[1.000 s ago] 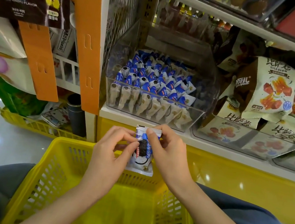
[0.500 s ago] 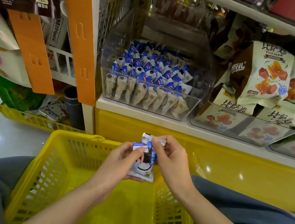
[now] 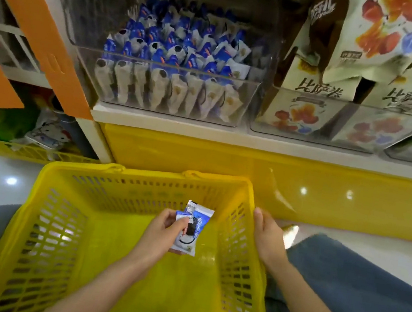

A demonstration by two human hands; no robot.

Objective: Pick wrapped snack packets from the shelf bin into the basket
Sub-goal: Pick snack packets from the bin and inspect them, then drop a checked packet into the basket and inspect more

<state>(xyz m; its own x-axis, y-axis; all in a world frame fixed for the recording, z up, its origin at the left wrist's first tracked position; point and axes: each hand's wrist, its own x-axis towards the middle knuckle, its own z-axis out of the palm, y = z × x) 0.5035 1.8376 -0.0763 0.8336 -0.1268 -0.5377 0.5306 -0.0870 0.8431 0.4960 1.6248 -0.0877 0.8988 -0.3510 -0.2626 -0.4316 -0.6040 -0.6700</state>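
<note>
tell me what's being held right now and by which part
The left hand pinches the snack packet by its left edge, over the basket. The right hand's grip cannot be told.

basket (image 3: 102, 184) open above, bin (image 3: 165, 67) top open

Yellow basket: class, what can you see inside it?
Inside the yellow basket, the left hand pinches one snack packet above bare yellow floor. The floor beneath hand, forearm and packet is covered, so unseen.
</note>
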